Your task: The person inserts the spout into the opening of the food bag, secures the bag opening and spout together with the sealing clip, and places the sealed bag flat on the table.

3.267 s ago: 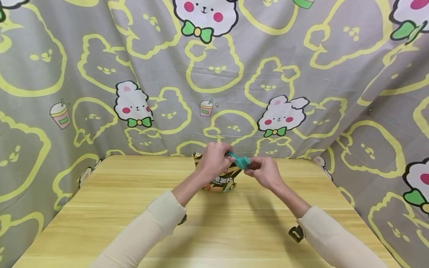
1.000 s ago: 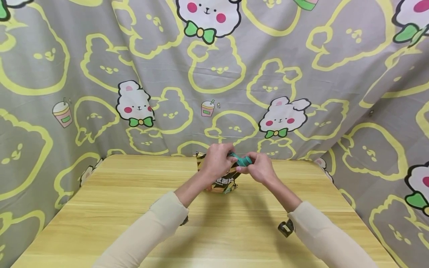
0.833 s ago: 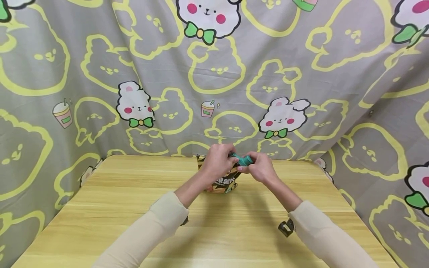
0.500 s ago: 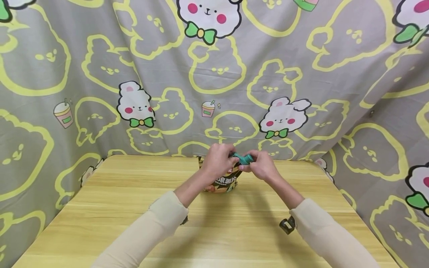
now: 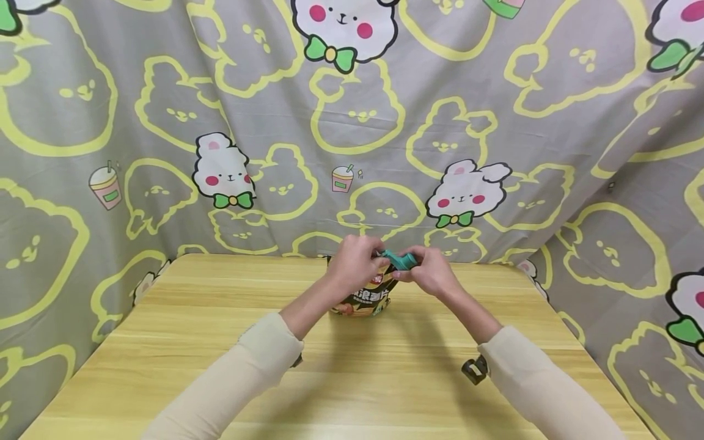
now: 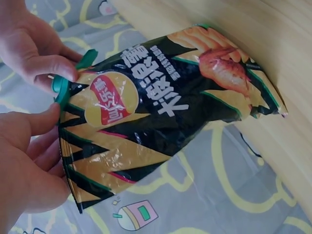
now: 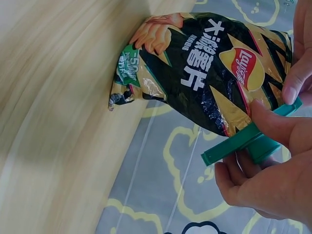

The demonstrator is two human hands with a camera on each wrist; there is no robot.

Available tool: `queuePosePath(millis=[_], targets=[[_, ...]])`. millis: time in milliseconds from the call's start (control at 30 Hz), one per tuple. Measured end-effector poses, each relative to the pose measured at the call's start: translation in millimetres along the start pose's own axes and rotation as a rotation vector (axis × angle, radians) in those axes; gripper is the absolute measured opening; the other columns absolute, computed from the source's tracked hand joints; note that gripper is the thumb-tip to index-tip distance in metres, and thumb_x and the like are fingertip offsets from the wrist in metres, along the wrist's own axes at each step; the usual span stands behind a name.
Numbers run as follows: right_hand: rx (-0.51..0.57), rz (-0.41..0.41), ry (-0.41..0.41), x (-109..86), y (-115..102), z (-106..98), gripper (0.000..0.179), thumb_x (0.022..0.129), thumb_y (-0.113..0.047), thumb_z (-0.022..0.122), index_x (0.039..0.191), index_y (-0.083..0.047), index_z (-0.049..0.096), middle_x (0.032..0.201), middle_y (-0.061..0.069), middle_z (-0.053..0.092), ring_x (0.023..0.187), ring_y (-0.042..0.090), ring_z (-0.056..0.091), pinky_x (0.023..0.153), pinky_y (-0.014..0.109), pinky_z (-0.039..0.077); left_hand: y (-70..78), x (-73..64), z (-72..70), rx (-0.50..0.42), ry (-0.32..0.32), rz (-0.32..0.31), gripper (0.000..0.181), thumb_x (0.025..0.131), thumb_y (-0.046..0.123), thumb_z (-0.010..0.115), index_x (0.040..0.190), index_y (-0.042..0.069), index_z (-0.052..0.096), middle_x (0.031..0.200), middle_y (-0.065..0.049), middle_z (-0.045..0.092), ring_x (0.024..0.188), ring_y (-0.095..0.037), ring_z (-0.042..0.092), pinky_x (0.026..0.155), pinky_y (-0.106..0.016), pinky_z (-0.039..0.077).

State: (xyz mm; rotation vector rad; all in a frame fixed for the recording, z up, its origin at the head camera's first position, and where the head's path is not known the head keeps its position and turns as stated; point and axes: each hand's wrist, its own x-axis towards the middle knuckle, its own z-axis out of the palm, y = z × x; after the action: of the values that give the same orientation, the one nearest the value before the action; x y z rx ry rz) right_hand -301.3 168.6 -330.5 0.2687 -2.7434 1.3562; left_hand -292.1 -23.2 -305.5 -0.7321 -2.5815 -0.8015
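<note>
A black and gold bag of potato chips [image 7: 195, 73] stands on the table, leaning, its bottom on the wood. A green bag clip [image 7: 234, 144] with a round spout lies across a corner of its top edge. My left hand [image 5: 354, 263] pinches the bag's top edge, thumb in front beside the clip's end and fingers behind. My right hand [image 5: 431, 269] grips the clip near the spout, thumb on the bar and fingers curled beneath. In the left wrist view the bag's printed front [image 6: 146, 107] shows, and the right hand partly covers the clip [image 6: 61, 90].
The wooden table [image 5: 220, 379] reaches back to a grey curtain [image 5: 264, 122] printed with cartoon bears. Black wrist mounts hang below both sleeves, the right one [image 5: 474, 370] plainly visible over the table.
My right hand has closed in on the clip and shifted slightly left, then back a little. The bag's upper left corner has sunk behind my left hand, which stays nearly in place.
</note>
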Motion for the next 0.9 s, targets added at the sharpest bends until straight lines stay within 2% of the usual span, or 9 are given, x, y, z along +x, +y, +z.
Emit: queuePosePath(millis=[200, 400, 600, 833, 900], targets=[[-0.023, -0.018, -0.012, -4.0, 0.2, -4.2, 0.041, 0.080, -0.013, 0.086, 0.117, -0.004, 0.071, 0.101, 0.015, 0.075, 0.087, 0.024, 0.067, 0.073, 0.029, 0.052, -3.6, -6.0, -5.7, 0.042, -0.034, -0.003, 0.010, 0.093, 0.017, 0.075, 0.087, 0.009, 0.076, 0.076, 0.001, 0.072, 0.060, -0.008, 0.057, 0.051, -0.020, 0.044], [-0.081, -0.051, -0.013, -9.0, 1.9, -8.7, 0.045, 0.079, -0.016, 0.087, 0.118, -0.001, 0.069, 0.102, 0.016, 0.074, 0.089, 0.025, 0.068, 0.074, 0.031, 0.054, -7.6, -11.4, -13.5, 0.099, -0.043, 0.011, 0.017, 0.092, 0.019, 0.077, 0.078, 0.011, 0.072, 0.069, 0.003, 0.067, 0.059, -0.010, 0.054, 0.054, -0.024, 0.044], [-0.130, -0.051, -0.020, -13.5, 6.6, -14.0, 0.046, 0.080, -0.018, 0.086, 0.118, 0.001, 0.068, 0.106, 0.016, 0.073, 0.096, 0.028, 0.068, 0.084, 0.042, 0.056, -8.9, -18.2, -21.3, 0.136, -0.044, 0.020, 0.012, 0.091, 0.017, 0.077, 0.081, 0.011, 0.075, 0.080, -0.001, 0.075, 0.068, -0.013, 0.064, 0.066, -0.032, 0.056], [-0.165, -0.052, -0.020, -17.5, 9.7, -19.1, 0.052, 0.081, -0.020, 0.085, 0.123, 0.004, 0.066, 0.113, 0.020, 0.072, 0.104, 0.034, 0.067, 0.091, 0.047, 0.055, -9.9, -26.5, -31.8, 0.146, -0.047, 0.002, 0.012, 0.091, 0.020, 0.078, 0.083, 0.012, 0.075, 0.084, -0.001, 0.076, 0.073, -0.017, 0.067, 0.071, -0.036, 0.057], [-0.166, -0.053, -0.019, -18.5, 10.5, -19.1, 0.054, 0.081, -0.019, 0.085, 0.125, 0.005, 0.065, 0.114, 0.022, 0.071, 0.105, 0.036, 0.067, 0.092, 0.048, 0.055, -10.4, -28.3, -34.4, 0.143, -0.044, -0.009, 0.011, 0.091, 0.021, 0.078, 0.085, 0.012, 0.077, 0.088, -0.001, 0.077, 0.081, -0.019, 0.071, 0.076, -0.037, 0.059]])
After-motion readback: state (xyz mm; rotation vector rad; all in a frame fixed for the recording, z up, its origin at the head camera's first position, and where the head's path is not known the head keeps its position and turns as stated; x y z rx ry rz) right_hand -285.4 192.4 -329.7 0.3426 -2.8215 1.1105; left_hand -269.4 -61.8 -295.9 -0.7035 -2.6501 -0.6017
